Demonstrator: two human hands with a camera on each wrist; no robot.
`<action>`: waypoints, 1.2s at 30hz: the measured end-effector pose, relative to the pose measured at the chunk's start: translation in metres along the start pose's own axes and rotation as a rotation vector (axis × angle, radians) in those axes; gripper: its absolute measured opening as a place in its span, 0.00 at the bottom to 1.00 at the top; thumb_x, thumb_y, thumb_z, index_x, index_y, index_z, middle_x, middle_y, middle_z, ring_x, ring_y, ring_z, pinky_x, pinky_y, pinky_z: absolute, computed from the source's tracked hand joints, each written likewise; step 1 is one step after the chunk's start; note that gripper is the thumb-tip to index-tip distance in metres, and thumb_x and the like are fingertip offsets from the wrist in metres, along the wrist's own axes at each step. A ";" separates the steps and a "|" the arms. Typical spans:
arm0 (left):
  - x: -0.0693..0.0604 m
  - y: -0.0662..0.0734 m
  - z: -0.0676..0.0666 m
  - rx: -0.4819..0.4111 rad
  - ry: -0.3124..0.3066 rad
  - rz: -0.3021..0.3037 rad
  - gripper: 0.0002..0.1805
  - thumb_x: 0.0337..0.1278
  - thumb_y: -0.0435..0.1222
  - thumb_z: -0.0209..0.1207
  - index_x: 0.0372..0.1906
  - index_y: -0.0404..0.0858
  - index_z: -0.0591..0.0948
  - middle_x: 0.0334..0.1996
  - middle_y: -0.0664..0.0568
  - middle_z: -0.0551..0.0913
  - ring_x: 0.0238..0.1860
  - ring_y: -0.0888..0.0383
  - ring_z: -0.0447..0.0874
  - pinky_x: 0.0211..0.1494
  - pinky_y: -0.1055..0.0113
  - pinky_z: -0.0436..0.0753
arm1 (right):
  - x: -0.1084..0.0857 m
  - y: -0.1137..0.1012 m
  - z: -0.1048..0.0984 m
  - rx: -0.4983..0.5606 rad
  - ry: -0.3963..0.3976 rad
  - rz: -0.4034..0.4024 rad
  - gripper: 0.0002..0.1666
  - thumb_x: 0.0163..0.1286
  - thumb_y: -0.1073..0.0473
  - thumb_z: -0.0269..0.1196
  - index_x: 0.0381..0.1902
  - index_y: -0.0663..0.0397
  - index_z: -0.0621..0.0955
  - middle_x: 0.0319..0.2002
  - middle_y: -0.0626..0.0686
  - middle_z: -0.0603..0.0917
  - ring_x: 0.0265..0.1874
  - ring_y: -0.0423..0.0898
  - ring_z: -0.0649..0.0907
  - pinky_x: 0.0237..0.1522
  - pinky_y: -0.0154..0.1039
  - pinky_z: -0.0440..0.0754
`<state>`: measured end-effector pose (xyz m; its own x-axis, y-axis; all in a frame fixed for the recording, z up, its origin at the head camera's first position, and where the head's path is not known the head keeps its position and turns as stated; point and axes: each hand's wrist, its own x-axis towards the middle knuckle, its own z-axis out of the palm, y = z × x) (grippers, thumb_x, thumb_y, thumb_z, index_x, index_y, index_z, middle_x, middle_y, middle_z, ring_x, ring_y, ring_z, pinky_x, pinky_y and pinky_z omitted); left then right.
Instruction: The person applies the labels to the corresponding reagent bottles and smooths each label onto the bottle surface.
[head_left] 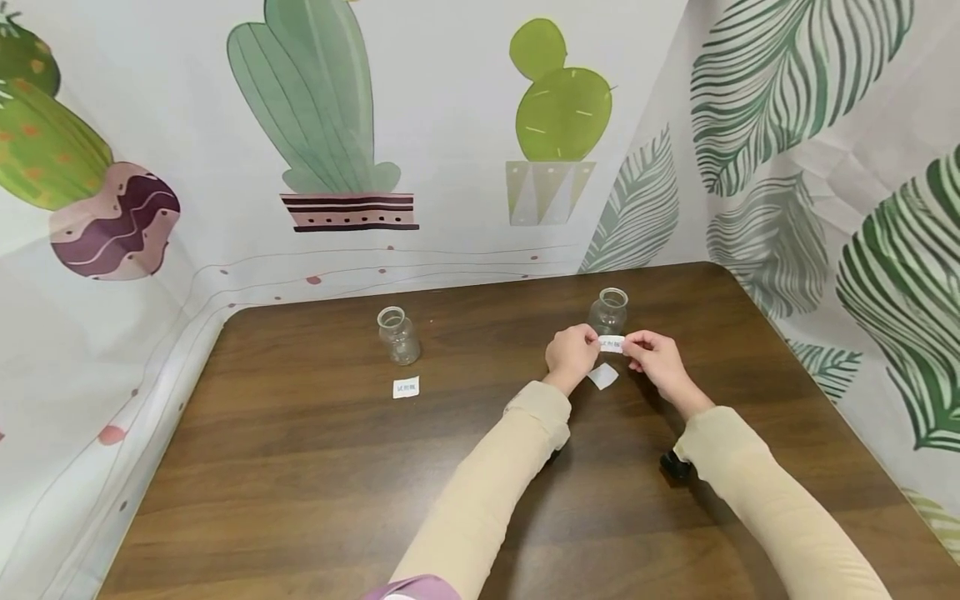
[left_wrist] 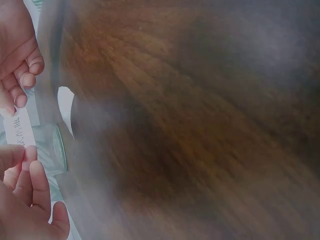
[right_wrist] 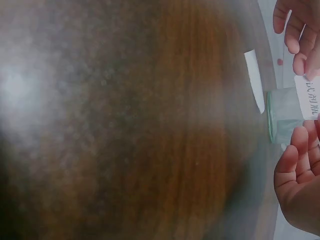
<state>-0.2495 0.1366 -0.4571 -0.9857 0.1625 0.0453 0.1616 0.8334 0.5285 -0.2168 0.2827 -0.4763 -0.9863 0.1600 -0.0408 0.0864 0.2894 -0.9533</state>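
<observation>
Just in front of the right-hand clear glass jar (head_left: 611, 310), a white label (head_left: 611, 343) with printed characters is stretched between both hands. My left hand (head_left: 573, 354) pinches its left end, and my right hand (head_left: 658, 360) pinches the right end between thumb and finger. The left wrist view shows the label (left_wrist: 19, 129) held in front of the jar (left_wrist: 44, 150). Seen from the right wrist, the label (right_wrist: 308, 97) also overlaps the jar (right_wrist: 285, 112); whether it touches the glass I cannot tell. A blank white paper piece (head_left: 603, 376) lies on the table below the hands.
A second clear glass jar (head_left: 399, 337) stands upright on the left side of the wooden table (head_left: 300, 467). In front of it lies another printed label (head_left: 406, 387). A patterned wall covering (head_left: 457, 125) rises behind the table and along its sides.
</observation>
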 end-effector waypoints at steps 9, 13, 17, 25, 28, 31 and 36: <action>0.004 0.005 0.004 -0.009 0.009 -0.051 0.03 0.50 0.45 0.57 0.28 0.54 0.81 0.26 0.63 0.83 0.30 0.61 0.81 0.24 0.69 0.70 | 0.005 0.001 0.006 -0.002 0.070 -0.039 0.12 0.59 0.66 0.58 0.35 0.75 0.73 0.16 0.37 0.75 0.14 0.35 0.73 0.18 0.29 0.75; 0.004 0.007 0.004 -0.025 -0.002 -0.074 0.04 0.50 0.44 0.57 0.28 0.53 0.81 0.27 0.63 0.83 0.31 0.61 0.81 0.26 0.68 0.71 | 0.005 0.001 0.008 -0.012 0.082 -0.050 0.11 0.59 0.67 0.57 0.34 0.74 0.73 0.16 0.37 0.74 0.15 0.35 0.74 0.18 0.29 0.74; 0.004 0.008 0.004 -0.021 -0.008 -0.074 0.04 0.50 0.44 0.56 0.29 0.53 0.81 0.28 0.63 0.83 0.32 0.60 0.81 0.26 0.68 0.72 | 0.007 0.003 0.008 -0.014 0.098 -0.043 0.10 0.59 0.67 0.58 0.33 0.73 0.73 0.16 0.36 0.74 0.15 0.35 0.74 0.18 0.29 0.74; 0.004 0.009 0.003 0.015 0.000 -0.052 0.05 0.51 0.45 0.56 0.29 0.54 0.81 0.28 0.63 0.83 0.31 0.61 0.82 0.28 0.68 0.72 | 0.009 0.002 0.006 -0.041 0.106 -0.028 0.11 0.59 0.66 0.57 0.34 0.74 0.73 0.17 0.37 0.74 0.16 0.36 0.74 0.19 0.30 0.75; 0.004 0.009 0.004 0.019 0.006 -0.046 0.05 0.51 0.45 0.55 0.30 0.54 0.81 0.28 0.64 0.83 0.32 0.61 0.82 0.28 0.68 0.73 | 0.010 0.001 0.006 -0.051 0.103 -0.029 0.12 0.60 0.66 0.57 0.35 0.75 0.73 0.17 0.38 0.74 0.16 0.37 0.75 0.20 0.31 0.76; 0.005 0.009 0.004 0.016 0.012 -0.043 0.05 0.51 0.44 0.56 0.30 0.54 0.82 0.29 0.63 0.83 0.32 0.61 0.82 0.29 0.68 0.73 | 0.011 0.001 0.006 -0.058 0.098 -0.029 0.13 0.60 0.65 0.57 0.36 0.75 0.73 0.18 0.40 0.74 0.15 0.36 0.74 0.20 0.31 0.76; 0.005 0.010 0.003 0.013 0.012 -0.035 0.05 0.52 0.44 0.55 0.31 0.53 0.82 0.29 0.63 0.84 0.33 0.60 0.82 0.31 0.67 0.74 | 0.012 -0.001 0.006 -0.054 0.100 -0.014 0.13 0.60 0.65 0.56 0.36 0.75 0.73 0.18 0.40 0.74 0.14 0.35 0.73 0.20 0.31 0.76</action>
<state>-0.2528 0.1467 -0.4541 -0.9912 0.1268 0.0372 0.1276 0.8454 0.5187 -0.2292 0.2789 -0.4780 -0.9688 0.2480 0.0049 0.0830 0.3425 -0.9359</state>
